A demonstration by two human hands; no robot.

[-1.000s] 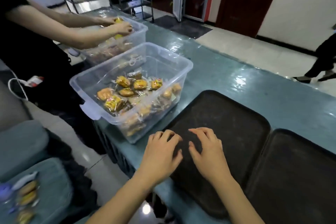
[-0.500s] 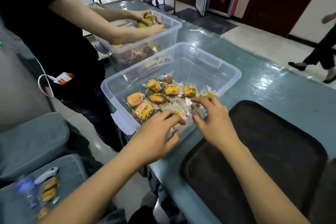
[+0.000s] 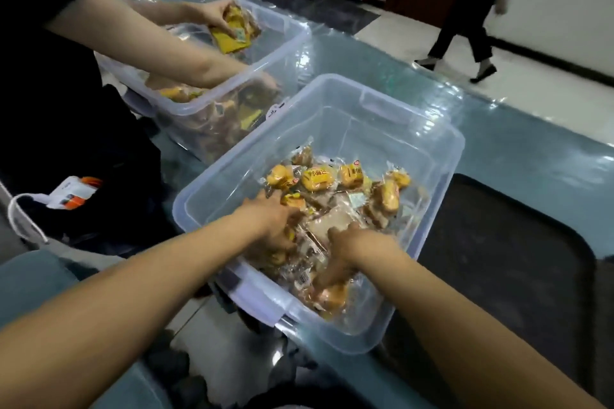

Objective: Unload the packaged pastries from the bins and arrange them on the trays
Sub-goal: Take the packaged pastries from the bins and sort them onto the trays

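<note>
At the far left a person in a black top point(image 3: 59, 83) leans over the far bin point(image 3: 289, 43), a clear plastic tub holding wrapped pastries in brown and yellow packs. One of that person's hands lifts a yellow pack point(image 3: 232, 33) above the rim, and the other reaches down among the packs inside.

Just beside it, closer to you, stands the near bin point(image 3: 445, 149), also clear plastic. Its far half shows bare floor; the packaged pastries point(image 3: 319, 179) lie heaped in the half toward you, small golden buns in clear wrappers with yellow labels, with paler, browner packs under them.

Your left hand point(image 3: 272, 219) is inside this bin at the left side of the heap, fingers curled down into the wrappers. It looks closed around a pack, but the fingertips are buried, so I cannot tell what it has.

Your right hand point(image 3: 352, 249) is also inside, nearer the front wall, fingers bent downward and pressing on a golden pastry pack point(image 3: 332, 295) at the near corner. Whether it has hold of that pack I cannot tell.

To the right of the bin, touching or nearly touching its side, a dark tray point(image 3: 498, 242) lies flat on the blue-green table point(image 3: 515, 149). Beyond the table, another person point(image 3: 478, 10) walks across the pale floor.
</note>
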